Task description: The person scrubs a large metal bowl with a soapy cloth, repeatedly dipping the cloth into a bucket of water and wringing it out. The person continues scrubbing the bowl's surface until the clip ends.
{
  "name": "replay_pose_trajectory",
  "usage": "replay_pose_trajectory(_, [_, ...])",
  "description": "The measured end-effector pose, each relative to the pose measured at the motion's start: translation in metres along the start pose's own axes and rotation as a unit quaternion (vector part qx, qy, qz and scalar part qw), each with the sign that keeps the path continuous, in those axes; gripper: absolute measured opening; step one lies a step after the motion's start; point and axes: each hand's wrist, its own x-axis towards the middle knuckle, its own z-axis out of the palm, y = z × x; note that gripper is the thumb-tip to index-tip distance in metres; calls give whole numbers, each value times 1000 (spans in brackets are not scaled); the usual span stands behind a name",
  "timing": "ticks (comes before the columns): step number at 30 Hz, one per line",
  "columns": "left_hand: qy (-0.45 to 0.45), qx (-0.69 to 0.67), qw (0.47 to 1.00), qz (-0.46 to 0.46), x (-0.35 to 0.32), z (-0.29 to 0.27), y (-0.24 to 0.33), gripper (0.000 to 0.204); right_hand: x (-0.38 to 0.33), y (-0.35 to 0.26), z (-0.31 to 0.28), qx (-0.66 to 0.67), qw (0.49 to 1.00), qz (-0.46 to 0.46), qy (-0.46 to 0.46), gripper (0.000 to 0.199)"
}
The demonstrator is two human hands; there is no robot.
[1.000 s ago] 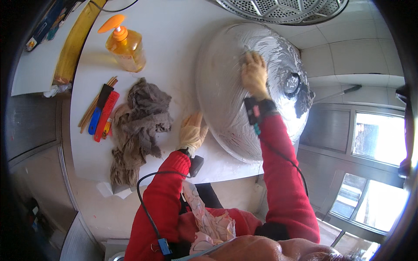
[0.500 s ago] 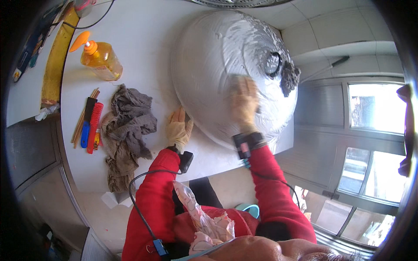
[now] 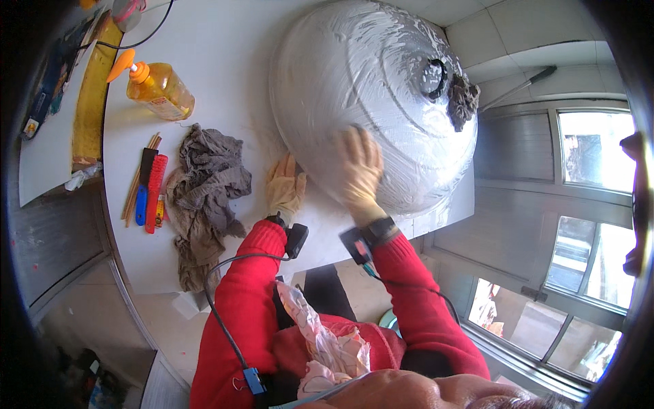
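We list one large round metal pan [image 3: 368, 95], soapy and turned bottom-up, lying toward the far right corner of the white tabletop [image 3: 218, 61], its right rim overhanging the table's right edge. Our right hand [image 3: 360, 172], gloved, lies flat on the pan's near slope with the fingers spread and pressed to the metal, gripping nothing that we can see. Our left hand [image 3: 285, 188], also gloved, rests at the pan's near rim with fingers loosely bent against the edge; whether it pinches the rim we cannot tell. A dark rag [image 3: 463, 101] sits on the pan's far right side, just beside a black ring handle [image 3: 433, 77]. Left of our left hand: a crumpled grey cloth [image 3: 204, 198], then a red brush [image 3: 154, 192] and wooden chopsticks [image 3: 133, 191] near the left edge. A bottle of yellow liquid [image 3: 158, 90] stands toward the far left corner.
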Motion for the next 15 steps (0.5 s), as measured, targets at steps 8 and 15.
replay_pose_trajectory(8, [-7, 11, 1000, -24, -1, 2, 0, 59, -32, 27, -38, -50, 987, 126, 84, 60])
replay_pose_trajectory(15, [11, 38, 999, 10, -1, 4, -2, 60, 51, -5, -22, -2, 999, 35, 34, 55])
